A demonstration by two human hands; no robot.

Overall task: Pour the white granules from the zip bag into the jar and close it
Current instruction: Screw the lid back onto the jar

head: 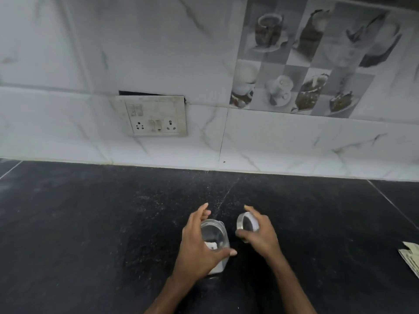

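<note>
Closest to me, the left hand [199, 248] is wrapped round a clear, round, see-through jar [213, 232]. The fingers curl behind it and the thumb lies across the front. I think it holds the jar this way so it cannot slide or tip on the smooth stone. The jar stands upright on the tabletop with its mouth open. A little heap of white granules [215, 269] shows low down inside it, so I judge the pouring is done.

Just beside it, the right hand [260, 236] pinches a round lid with a shiny silver rim and a dark inside [247, 224]. The thumb is under it, the fingers are over it, and one finger sticks up. The lid is tipped on its edge, close to the jar's mouth but not on it. It looks ready to go on top, which I take to be the step left.

The black stone tabletop [90, 223] is flat and speckled, with thin pale lines where the slabs meet. At its right edge lies a crumpled, pale bag [411, 257], well apart from the jar. I cannot tell if it is the zip bag.

Farther back is a glossy white marble-look wall [136, 53]. It holds a grubby white plastic socket plate [154, 116] and a grey tile with pictures of cups [306, 60].
</note>
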